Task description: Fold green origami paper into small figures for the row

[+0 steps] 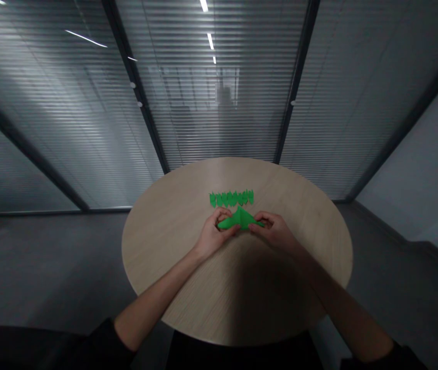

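Note:
Between my two hands is a folded piece of green paper [241, 218], roughly triangular with a peak in the middle and a crease running down from it. My left hand [214, 232] pinches its left side, with the thumb along the lower edge. At its right corner, the thumb and fingers of my right hand [275, 228] are closed on it. Just beyond the paper, a row of several small green folded pieces [231, 198] lies side by side on the table; their exact shape is too small to make out.
A round wooden table [165, 241] stands in front of me, with a dark shadow over its near right part. Behind it rises a glass partition with blinds [219, 133] and dark frames [304, 56]. A pale wall [427, 169] is at the right.

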`<state>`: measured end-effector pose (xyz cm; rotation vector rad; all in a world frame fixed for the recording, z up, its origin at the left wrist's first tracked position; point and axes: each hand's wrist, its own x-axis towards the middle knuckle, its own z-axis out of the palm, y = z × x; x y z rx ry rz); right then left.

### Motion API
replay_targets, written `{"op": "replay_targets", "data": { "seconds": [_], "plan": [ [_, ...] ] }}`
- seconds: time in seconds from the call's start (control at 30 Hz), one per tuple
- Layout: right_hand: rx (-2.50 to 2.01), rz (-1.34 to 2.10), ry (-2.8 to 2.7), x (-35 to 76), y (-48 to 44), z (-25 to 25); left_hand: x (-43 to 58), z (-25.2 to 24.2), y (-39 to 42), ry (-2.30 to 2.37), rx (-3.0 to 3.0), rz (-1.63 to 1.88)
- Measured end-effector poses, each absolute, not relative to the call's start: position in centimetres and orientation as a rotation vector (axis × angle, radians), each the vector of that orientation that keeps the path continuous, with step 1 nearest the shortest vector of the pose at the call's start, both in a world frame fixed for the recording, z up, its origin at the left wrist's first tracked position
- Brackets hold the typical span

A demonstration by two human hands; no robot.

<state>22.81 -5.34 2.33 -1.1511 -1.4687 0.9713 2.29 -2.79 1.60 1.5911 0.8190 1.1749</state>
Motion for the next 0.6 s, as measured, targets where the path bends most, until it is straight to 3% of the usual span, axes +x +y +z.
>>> {"op": "replay_targets", "data": {
  "seconds": [0.3,0.6],
  "plan": [
    [-0.974,1.081,-1.421,22.51,-5.5,2.29,2.25,1.3,-2.28,0.859,1.657,1.086],
    [-1.135,1.007,-1.575,22.41,-5.32,2.24,2.49,1.68,-3.0,0.823,1.651,0.958]
  ]
}}
